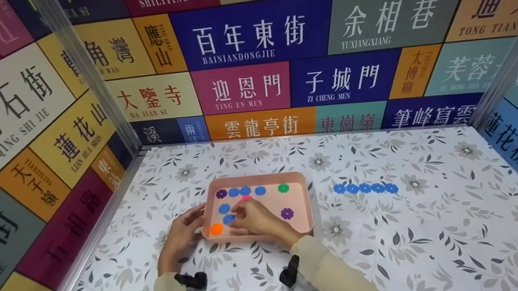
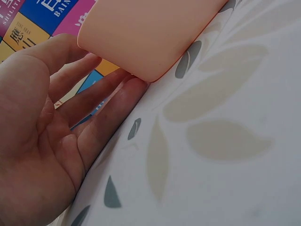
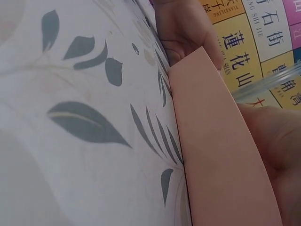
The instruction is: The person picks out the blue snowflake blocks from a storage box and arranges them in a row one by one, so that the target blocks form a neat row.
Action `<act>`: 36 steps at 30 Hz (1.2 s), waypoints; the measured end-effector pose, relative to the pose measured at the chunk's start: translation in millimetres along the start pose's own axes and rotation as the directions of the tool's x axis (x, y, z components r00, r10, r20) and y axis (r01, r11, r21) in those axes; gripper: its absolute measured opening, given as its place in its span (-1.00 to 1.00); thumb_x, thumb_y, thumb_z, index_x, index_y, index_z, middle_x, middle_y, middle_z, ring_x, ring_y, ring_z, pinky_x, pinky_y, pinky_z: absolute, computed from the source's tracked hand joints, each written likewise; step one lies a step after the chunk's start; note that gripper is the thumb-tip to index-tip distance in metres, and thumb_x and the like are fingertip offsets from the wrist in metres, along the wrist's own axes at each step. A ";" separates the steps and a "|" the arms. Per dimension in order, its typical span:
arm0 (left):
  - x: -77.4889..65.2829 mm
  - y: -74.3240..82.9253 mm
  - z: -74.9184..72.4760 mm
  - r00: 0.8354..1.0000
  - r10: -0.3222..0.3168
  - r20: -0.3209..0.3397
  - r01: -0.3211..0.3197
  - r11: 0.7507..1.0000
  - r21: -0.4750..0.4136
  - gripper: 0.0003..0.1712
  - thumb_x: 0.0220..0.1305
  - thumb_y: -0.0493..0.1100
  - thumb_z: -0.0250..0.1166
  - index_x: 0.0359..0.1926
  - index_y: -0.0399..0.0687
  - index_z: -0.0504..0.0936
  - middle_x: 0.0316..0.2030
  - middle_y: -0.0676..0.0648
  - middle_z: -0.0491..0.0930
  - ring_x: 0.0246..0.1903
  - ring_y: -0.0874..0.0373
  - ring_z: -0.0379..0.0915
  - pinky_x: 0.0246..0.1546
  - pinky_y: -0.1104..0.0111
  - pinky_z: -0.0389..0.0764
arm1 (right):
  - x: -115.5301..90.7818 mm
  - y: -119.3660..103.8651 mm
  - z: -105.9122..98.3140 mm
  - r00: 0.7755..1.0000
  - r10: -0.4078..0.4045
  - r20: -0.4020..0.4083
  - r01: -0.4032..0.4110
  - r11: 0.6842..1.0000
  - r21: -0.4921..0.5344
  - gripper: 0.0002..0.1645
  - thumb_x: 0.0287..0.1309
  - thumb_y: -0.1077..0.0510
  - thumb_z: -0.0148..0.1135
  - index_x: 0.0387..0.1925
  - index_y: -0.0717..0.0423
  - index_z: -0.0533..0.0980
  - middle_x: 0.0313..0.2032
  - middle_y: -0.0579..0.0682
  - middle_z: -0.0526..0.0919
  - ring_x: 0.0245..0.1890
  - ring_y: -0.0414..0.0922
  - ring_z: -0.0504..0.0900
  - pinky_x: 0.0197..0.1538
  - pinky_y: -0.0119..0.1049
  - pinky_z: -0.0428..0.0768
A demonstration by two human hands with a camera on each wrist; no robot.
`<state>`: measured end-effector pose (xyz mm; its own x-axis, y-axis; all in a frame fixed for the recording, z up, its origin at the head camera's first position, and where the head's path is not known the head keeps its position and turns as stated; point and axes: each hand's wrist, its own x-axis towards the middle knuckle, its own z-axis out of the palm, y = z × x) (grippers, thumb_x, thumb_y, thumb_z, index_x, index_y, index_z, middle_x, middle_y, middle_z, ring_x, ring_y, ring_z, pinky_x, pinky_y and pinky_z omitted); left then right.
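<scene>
A shallow pink tray (image 1: 300, 181) on the table holds flower-shaped plastic discs: several blue ones (image 1: 260, 191), two purple ones (image 1: 287, 214), a green one (image 1: 283, 188), an orange one (image 1: 216, 229) and a partly covered pink one (image 1: 246, 197). My left hand (image 1: 183, 234) touches the tray's left side; in the left wrist view its loosely extended fingers (image 2: 113, 101) lie against the corner. Over the tray, my right hand (image 1: 258, 218) has bent fingers beside a blue disc (image 1: 228, 219); whether they pinch it is hidden. The right wrist view shows mainly the tray's outer wall (image 3: 221, 141).
Right of the tray, several blue discs (image 1: 366, 188) form a row, touching or overlapping. A floral cloth (image 1: 413, 244) covers the table. Panels with printed lettering (image 1: 249, 38) stand along the back and sides. Black straps (image 1: 290, 271) are on both wrists.
</scene>
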<state>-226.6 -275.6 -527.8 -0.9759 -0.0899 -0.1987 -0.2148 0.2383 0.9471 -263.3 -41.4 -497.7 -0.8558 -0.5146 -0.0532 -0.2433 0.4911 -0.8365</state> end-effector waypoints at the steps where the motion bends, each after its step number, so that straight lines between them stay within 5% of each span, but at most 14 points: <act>1: -0.2 0.1 -0.1 1.000 -0.001 0.001 0.001 1.000 0.000 -0.54 0.41 0.01 0.23 0.31 0.31 0.53 0.33 -0.02 0.50 0.07 0.04 0.53 0.04 0.25 0.69 | 1.0 -0.7 0.8 1.000 0.002 -0.001 -0.002 1.000 -0.010 -0.53 0.17 0.10 0.41 0.10 0.19 0.61 -0.14 0.01 0.69 -0.20 -0.18 0.58 0.02 -0.28 0.65; 7: -0.4 0.1 -0.4 1.000 0.007 0.003 -0.007 1.000 -0.016 -0.52 0.40 0.00 0.24 0.31 0.29 0.53 0.33 -0.04 0.50 0.05 0.04 0.53 0.02 0.26 0.69 | 6.1 -4.8 5.9 1.000 0.001 -0.010 -0.001 0.999 -0.032 -0.57 0.12 0.12 0.46 0.02 0.20 0.64 -0.26 -0.03 0.67 -0.29 -0.17 0.54 -0.14 -0.35 0.59; 18: -2.2 -0.7 -0.4 0.997 0.071 -0.003 -0.071 0.997 -0.040 -0.54 0.43 -0.07 0.23 0.32 0.15 0.54 0.28 -0.11 0.55 0.07 0.04 0.58 0.00 0.25 0.70 | 12.4 -4.1 9.9 0.999 0.014 -0.032 -0.015 1.000 -0.017 -0.55 0.05 0.20 0.49 0.00 0.26 0.64 -0.18 0.11 0.71 -0.26 -0.14 0.52 -0.04 -0.27 0.62; 36: -1.9 1.3 0.7 1.000 0.021 0.000 -0.021 1.000 -0.013 -0.55 0.44 0.00 0.21 0.31 0.33 0.53 0.31 -0.01 0.52 0.08 0.08 0.55 0.06 0.25 0.67 | 17.4 -7.9 13.5 0.991 0.101 -0.092 -0.110 0.989 -0.098 -0.69 0.00 0.20 0.52 -0.15 0.10 0.72 -0.15 -0.04 0.64 -0.17 -0.13 0.53 0.09 -0.21 0.62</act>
<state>-225.0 -274.4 -526.3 -0.9803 -0.0846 -0.1785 -0.1934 0.2273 0.9544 -270.1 -63.7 -499.4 -0.9145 -0.3951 -0.0870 -0.1911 0.6114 -0.7679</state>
